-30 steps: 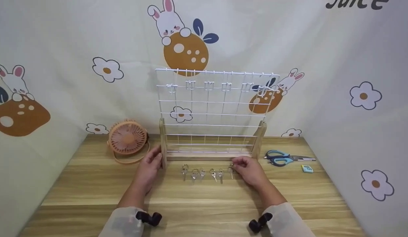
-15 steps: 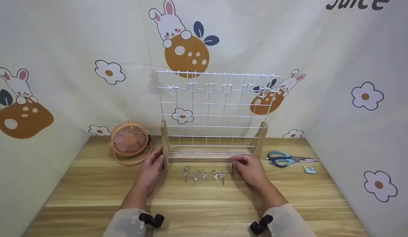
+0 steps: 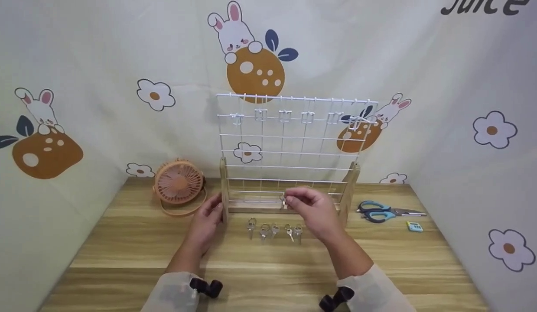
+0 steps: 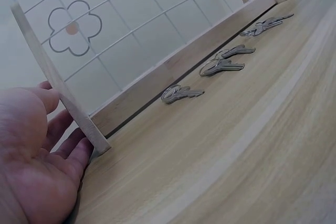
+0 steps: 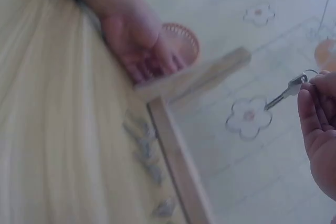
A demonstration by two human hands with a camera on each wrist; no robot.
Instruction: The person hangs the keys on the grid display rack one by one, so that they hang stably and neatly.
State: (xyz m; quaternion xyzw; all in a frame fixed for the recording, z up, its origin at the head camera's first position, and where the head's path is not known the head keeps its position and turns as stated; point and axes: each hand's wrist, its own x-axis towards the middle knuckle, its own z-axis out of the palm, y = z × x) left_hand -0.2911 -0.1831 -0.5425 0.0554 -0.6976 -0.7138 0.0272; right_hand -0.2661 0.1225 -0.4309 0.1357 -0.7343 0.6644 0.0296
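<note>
Head view shows a right hand (image 3: 314, 212) held up off the surface (image 3: 268, 268), in front of the low part of a white wire rack (image 3: 294, 153). Its fingers are close together and pinch a silver key (image 5: 289, 92) near the ring at its top. Most of the key sticks out past the fingers, and the right wrist view shows its toothed end pointing away from them.

The left hand (image 4: 37, 150) is at the rack's left wooden post (image 4: 63, 90). Its fingers touch the outer side, but some tips are hidden, so I cannot tell if they grip it.

Five more keys (image 3: 289, 234) with rings lie in a row on the surface, just in front of the rack's wooden base (image 3: 255, 209). White hooks (image 3: 285, 115) hang near the rack's top. An orange fan (image 3: 179, 181) stands to the left, and blue scissors (image 3: 376, 212) lie to the right.
</note>
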